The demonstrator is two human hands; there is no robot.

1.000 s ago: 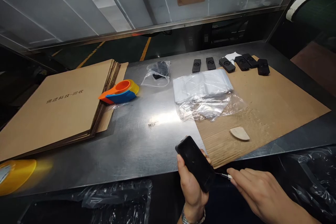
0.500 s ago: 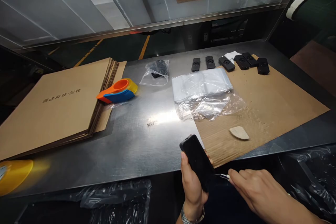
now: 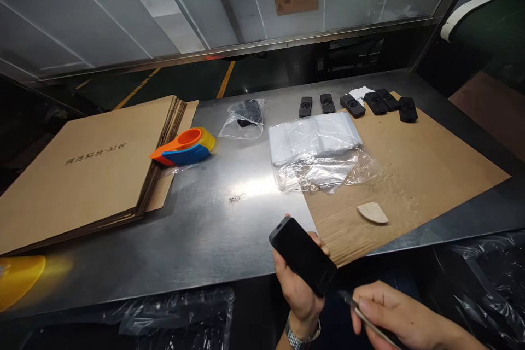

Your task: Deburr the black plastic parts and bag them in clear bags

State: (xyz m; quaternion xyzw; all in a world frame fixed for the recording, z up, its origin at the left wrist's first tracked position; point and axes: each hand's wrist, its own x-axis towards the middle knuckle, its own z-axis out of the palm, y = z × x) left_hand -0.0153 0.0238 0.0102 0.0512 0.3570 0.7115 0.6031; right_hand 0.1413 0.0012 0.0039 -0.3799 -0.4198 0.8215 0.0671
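Note:
My left hand (image 3: 297,290) grips a flat black rectangular device (image 3: 302,255) at the table's front edge, tilted with one end up and to the left. My right hand (image 3: 394,317) is closed round a thin metal tool (image 3: 359,311), whose tip sits just below the device's lower end without touching it. A wristwatch shows on my left wrist.
On the steel table (image 3: 213,229) lie a brown cardboard sheet (image 3: 418,169), a stack of clear plastic bags (image 3: 318,139), several small black devices (image 3: 356,105) at the back, a bagged black item (image 3: 245,115), an orange and blue tape dispenser (image 3: 184,147) and flat cartons (image 3: 90,164).
My right hand has drawn the tool away from the device's end, down and toward me. My left hand has tilted the device further to the left.

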